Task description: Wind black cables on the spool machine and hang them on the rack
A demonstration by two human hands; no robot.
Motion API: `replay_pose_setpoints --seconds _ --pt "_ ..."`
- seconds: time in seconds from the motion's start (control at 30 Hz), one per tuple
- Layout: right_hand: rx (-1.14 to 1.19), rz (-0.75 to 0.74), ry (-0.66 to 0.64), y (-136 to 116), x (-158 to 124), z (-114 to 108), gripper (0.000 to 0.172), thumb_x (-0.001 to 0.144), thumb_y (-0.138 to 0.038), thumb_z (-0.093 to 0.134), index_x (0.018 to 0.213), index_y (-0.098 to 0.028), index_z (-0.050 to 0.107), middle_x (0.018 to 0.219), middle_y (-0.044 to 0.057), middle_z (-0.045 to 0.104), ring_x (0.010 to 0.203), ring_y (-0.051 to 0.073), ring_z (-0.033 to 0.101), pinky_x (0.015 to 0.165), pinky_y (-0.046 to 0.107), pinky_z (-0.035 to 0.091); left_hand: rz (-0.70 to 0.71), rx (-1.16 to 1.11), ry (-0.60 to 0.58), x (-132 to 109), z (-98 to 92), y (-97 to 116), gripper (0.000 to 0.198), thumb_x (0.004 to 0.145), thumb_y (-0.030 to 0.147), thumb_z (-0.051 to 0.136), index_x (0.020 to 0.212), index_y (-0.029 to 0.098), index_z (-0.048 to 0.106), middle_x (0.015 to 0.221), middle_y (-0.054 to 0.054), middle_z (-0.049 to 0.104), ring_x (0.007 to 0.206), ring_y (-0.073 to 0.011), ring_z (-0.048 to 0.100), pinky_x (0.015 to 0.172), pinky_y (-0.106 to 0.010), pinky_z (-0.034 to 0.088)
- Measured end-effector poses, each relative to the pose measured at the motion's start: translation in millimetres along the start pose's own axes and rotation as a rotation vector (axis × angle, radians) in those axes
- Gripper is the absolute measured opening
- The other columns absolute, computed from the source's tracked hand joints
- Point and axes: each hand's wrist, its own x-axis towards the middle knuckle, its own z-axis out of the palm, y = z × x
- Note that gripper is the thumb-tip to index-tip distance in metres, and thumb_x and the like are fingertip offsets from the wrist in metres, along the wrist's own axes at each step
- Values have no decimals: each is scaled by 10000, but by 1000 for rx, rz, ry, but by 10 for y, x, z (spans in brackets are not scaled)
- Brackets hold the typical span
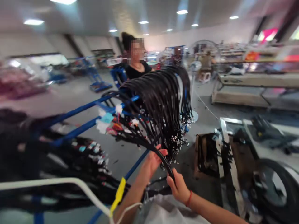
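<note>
A black wire harness (165,162) runs from near my waist up to the blue rack, where a bunch of white, teal and red connectors (108,121) fans out. My right hand (179,186), with a red string on its wrist, is closed round the harness's near part. Just beyond it, my left hand (153,161) loosely holds the same harness, which crosses its palm and fingers. Many more black harnesses (156,90) hang in a thick row over the rack (81,109), their small white connectors dangling below. Where the held harness ends near my waist is unclear.
A person (137,62) in a black top is behind the rack. More harnesses (23,155) lie blurred at left, by a white bar (58,180) with a yellow tag (118,193). At right are a cardboard box (198,155), a metal-framed bench (230,165) and a wheel-like ring (280,183).
</note>
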Motion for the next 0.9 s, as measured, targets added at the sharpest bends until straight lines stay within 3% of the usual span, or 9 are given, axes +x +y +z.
replay_pose_setpoints --seconds 0.13,0.27,0.4,0.47,0.53,0.6,0.73,0.8,0.9 --pt "189 12 121 16 -241 -428 351 867 -567 368 916 -354 642 761 70 635 690 296 610 659 437 479 -178 -228 -259 295 653 -167 405 719 593 697 841 229 568 591 57 397 529 -89 421 635 -262 451" --pt "414 -143 198 174 -468 -1020 460 859 -626 462 1054 -249 641 981 103 646 901 270 603 828 400 468 -305 -253 -594 502 1203 -255 429 807 542 641 711 207 391 511 101 189 401 -56 184 456 -168 326" --pt "833 -213 245 275 -700 -1759 687 786 -667 586 1264 -177 529 1190 143 597 1131 271 543 999 432 390 -401 -105 -1087 554 1702 -577 453 880 592 493 689 208 346 434 117 221 333 -49 147 352 -161 197" --pt "1017 -218 346 282 -835 -2115 698 713 -671 653 1213 -196 546 1102 116 622 1055 259 576 960 427 425 -485 48 -1296 525 2013 -717 460 870 610 491 696 205 359 433 110 277 332 -47 179 345 -168 148" --pt "1123 -239 584 281 -998 -2415 564 707 -628 662 1096 -229 571 925 55 615 844 198 597 812 363 492 -492 200 -1453 481 2364 -796 459 864 626 483 729 196 397 443 101 316 347 -53 230 359 -177 169" --pt "1133 -276 861 286 -1180 -2645 379 749 -531 656 988 -255 556 761 -15 525 630 126 515 636 278 477 -282 352 -1508 439 2715 -835 445 894 604 439 799 170 469 492 66 407 406 -76 353 418 -190 283" --pt "841 -170 1287 295 -1486 -2911 250 819 -424 636 924 -247 493 667 -60 406 529 90 404 543 232 409 290 620 -1277 366 3269 -978 354 935 488 421 976 159 544 816 -48 617 708 -152 555 665 -256 434" --pt "618 -12 1406 282 -1578 -2967 273 830 -429 625 963 -240 478 661 -62 428 559 99 441 581 245 429 325 629 -1220 338 3440 -1106 343 939 477 401 952 164 541 829 -54 618 721 -160 556 678 -272 440" --pt "442 171 1416 219 -1644 -3007 362 782 -405 662 1050 -236 488 748 -44 513 627 106 501 653 262 460 199 474 -1300 355 3564 -1279 414 935 530 368 825 161 522 672 -7 541 592 -121 487 571 -235 407"
